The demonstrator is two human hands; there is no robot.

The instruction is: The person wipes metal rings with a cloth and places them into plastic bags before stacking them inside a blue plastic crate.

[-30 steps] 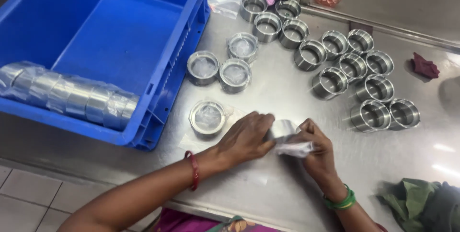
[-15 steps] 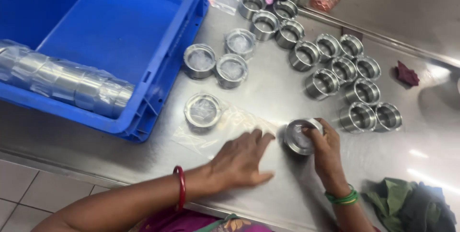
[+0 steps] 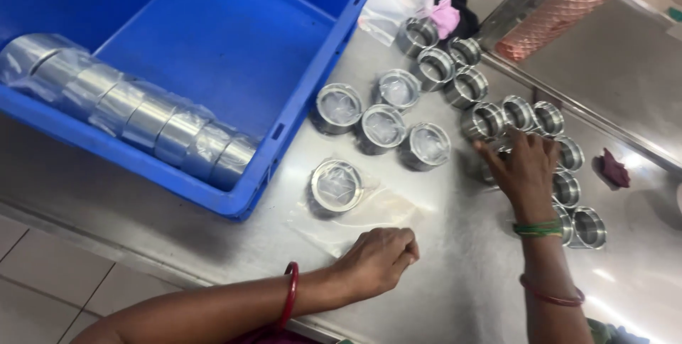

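This looks like a small factory or workshop packing station. A stainless steel bench [image 3: 455, 294] carries many identical machined metal rings [image 3: 435, 67], some already sealed in clear film [image 3: 383, 128]. A blue plastic crate [image 3: 213, 38] holds a wrapped roll of the same rings [image 3: 142, 120]. Loose clear bags [image 3: 369, 212] lie on the bench, rags [image 3: 615, 168] sit nearby, and a tiled floor [image 3: 42, 273] shows below.
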